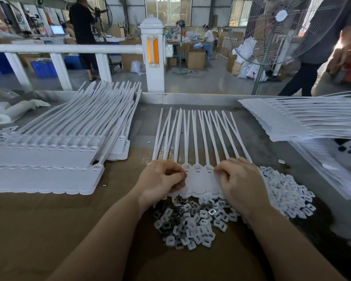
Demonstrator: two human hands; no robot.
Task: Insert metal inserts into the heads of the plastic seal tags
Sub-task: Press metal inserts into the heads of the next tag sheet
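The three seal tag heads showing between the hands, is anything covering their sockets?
Nothing visible does. The three seal tag heads lie bare between the left hand and the right hand, sockets facing up. The hands cover the neighbouring heads on both sides. The pile of inserts lies nearer the person, below the tag strip.

Brown workbench (pixel 49 230): tag strip (pixel 199 179) at centre, inserts (pixel 190 224) at 6 o'clock, stacked strips (pixel 45 159) at 9 o'clock.
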